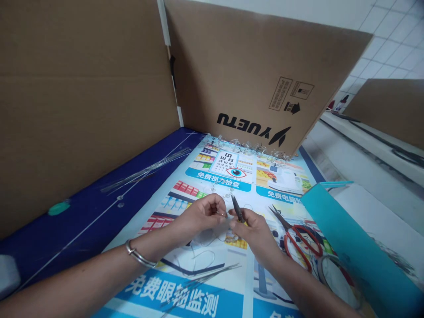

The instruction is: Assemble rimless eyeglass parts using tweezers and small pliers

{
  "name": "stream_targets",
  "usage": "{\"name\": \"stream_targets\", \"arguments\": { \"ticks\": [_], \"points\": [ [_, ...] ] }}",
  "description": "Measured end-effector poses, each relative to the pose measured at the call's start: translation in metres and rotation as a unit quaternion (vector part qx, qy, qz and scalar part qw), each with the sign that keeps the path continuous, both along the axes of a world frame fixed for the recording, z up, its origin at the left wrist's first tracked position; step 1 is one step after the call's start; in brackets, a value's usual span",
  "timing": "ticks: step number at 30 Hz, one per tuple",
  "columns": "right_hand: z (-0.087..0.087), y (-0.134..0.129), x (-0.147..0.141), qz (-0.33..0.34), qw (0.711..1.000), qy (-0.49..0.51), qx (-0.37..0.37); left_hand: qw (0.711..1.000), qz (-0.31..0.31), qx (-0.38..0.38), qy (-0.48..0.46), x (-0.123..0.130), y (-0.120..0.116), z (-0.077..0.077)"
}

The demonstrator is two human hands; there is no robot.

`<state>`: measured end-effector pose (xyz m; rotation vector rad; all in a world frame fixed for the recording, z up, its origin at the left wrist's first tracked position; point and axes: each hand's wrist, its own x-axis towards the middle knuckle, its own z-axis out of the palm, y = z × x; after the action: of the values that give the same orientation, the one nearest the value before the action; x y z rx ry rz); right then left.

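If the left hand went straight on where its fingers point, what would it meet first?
Likely the right hand, which grips a dark-tipped tool just across from the left hand, though the depth between them is unclear.

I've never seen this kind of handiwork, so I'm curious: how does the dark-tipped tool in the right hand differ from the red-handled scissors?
The dark-tipped tool is gripped in the right hand; the red-handled scissors lie on the printed sheet. The scissors show big red loops; the tool shows a little yellow, its handle mostly hidden. Both have dark, tapering ends.
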<state>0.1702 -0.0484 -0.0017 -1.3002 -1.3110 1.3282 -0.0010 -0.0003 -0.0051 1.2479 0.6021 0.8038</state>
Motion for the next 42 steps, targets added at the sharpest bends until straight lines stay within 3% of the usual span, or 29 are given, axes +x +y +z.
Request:
{"name": "stream_targets", "arguments": {
  "ticks": [7, 14, 21, 28, 35, 42],
  "points": [
    [0.004, -0.001, 0.000, 0.053, 0.999, -0.002, 0.001, 0.999, -0.035, -0.005, -0.038, -0.001, 0.000, -0.001],
    [0.009, -0.004, -0.006, 0.038, 0.999, 0.004, 0.016, 0.997, -0.054, -0.020, -0.058, 0.000, -0.002, -0.002],
    [0.000, -0.007, -0.009, -0.010, 0.999, 0.048, 0.008, 0.997, -0.046, -0.017, -0.061, 0.001, -0.004, -0.001],
    [-0.002, -0.007, -0.010, -0.049, 0.998, 0.034, 0.001, 0.999, -0.021, -0.028, -0.002, 0.002, -0.004, -0.002],
    [-0.002, -0.007, -0.009, -0.062, 0.998, 0.028, -0.002, 0.999, -0.004, 0.000, 0.045, 0.001, -0.002, -0.003],
    [-0.004, -0.007, -0.008, -0.070, 0.998, -0.002, 0.006, 0.993, 0.051, 0.048, 0.098, 0.000, -0.002, 0.003]
  ]
}}
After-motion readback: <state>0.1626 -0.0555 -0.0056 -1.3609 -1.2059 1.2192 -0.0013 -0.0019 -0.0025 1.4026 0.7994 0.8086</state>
